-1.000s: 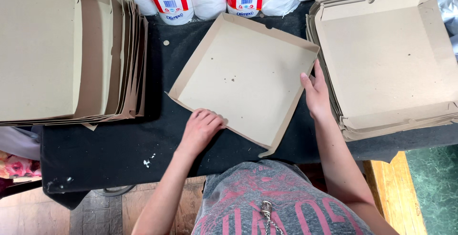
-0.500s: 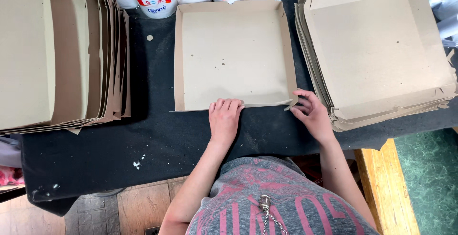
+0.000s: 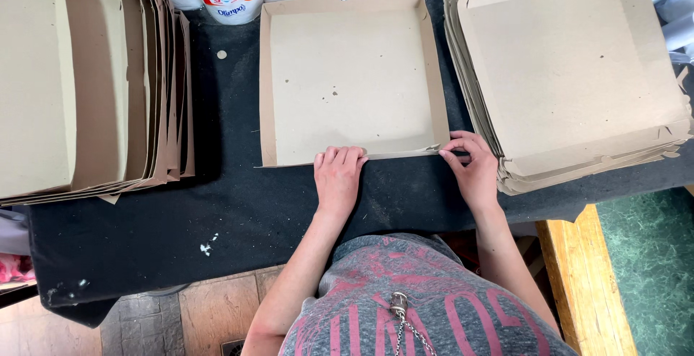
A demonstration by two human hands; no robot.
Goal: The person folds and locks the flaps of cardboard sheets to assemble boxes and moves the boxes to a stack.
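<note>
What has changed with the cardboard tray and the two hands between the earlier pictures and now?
The cardboard tray, skewed a second ago, was turned square to the table edge. The left hand moved up to the near wall; the right hand came from the right side to pinch the near right corner. The flat stack and the folded trays stayed put.

One open cardboard tray (image 3: 350,74), two cardboard stacks (image 3: 87,81) (image 3: 578,74), two hands (image 3: 337,179) (image 3: 473,172).

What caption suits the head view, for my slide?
Left hand and right hand press the near wall of a shallow square brown cardboard tray.
</note>
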